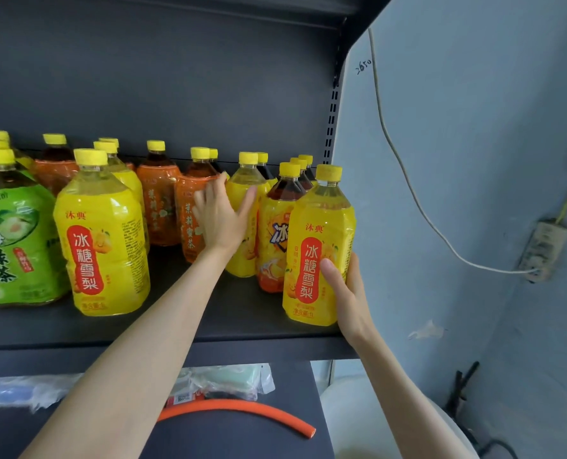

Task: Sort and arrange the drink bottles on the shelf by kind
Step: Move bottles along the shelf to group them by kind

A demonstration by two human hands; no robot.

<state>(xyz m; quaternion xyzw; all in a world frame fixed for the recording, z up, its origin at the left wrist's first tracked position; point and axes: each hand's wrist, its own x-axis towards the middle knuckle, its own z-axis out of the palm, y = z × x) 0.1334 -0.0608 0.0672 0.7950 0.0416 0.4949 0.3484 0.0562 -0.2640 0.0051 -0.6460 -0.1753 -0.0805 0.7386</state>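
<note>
Large drink bottles with yellow caps stand mixed on a dark shelf (236, 323). My right hand (350, 293) grips a yellow pear-drink bottle (318, 246) at the shelf's front right corner. My left hand (221, 213) reaches between an orange-labelled tea bottle (189, 223) and a yellow bottle (242, 253) further back, fingers spread, wrapping around that yellow bottle's left side. Another yellow pear-drink bottle (101, 233) stands front left, beside a green-labelled tea bottle (10, 240). A dark iced-tea bottle (275, 240) with a yellow-orange label stands behind the held bottle.
More orange-labelled and yellow bottles (158, 200) fill the back row. A grey-blue wall (457, 160) with a hanging cable (408, 183) and a power strip (540, 250) adjoins the shelf's right end. Below, an orange hose (242, 410) and plastic bags (222, 382) lie on a lower surface.
</note>
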